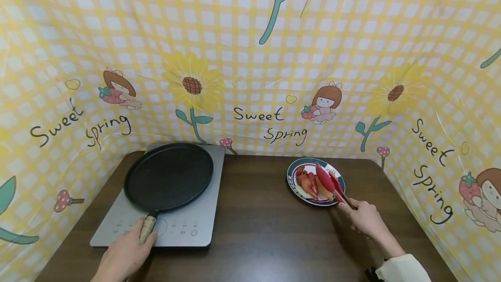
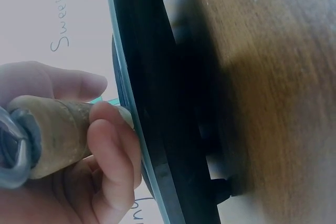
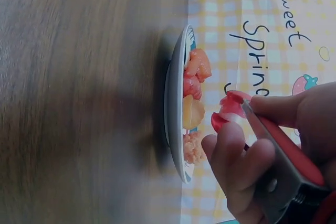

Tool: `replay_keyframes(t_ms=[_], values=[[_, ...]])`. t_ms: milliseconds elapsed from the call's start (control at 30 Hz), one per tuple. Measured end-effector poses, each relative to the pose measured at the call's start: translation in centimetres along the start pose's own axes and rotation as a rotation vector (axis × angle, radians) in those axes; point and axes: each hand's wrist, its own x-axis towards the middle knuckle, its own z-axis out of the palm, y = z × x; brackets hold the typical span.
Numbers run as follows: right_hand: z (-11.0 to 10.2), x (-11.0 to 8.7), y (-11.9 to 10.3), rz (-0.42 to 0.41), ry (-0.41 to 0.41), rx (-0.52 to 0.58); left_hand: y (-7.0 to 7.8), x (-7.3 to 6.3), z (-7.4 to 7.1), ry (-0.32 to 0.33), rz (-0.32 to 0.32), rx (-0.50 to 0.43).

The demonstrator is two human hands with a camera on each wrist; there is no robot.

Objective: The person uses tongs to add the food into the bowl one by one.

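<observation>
My left hand grips the wood-coloured handle of a flat black frying pan, which sits on a silver induction cooker. In the left wrist view, the fingers curl round the handle, and a metal ring shows at its end. My right hand holds red-tipped tongs over a plate at the right. On that plate lie reddish and yellowish pieces of food. The right wrist view shows the tongs tilted, their red tips just above the food.
A dark wooden table carries the cooker and the plate, with bare wood between them. Behind and on both sides hangs a yellow checked cloth with printed flowers. The cooker's touch controls face the front edge.
</observation>
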Motion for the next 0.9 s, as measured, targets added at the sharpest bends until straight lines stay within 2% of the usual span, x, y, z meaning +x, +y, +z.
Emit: replay_keyframes(t_ms=[167,900], values=[[-0.1,-0.2,-0.3,-0.009,-0.008,0.08,0.1,0.1,0.1,0.001,-0.007,0.005],[0.1,-0.7,-1.3,-0.049,-0.068,0.213,0.2,0.0,0.3,0.016,-0.015,0.019]])
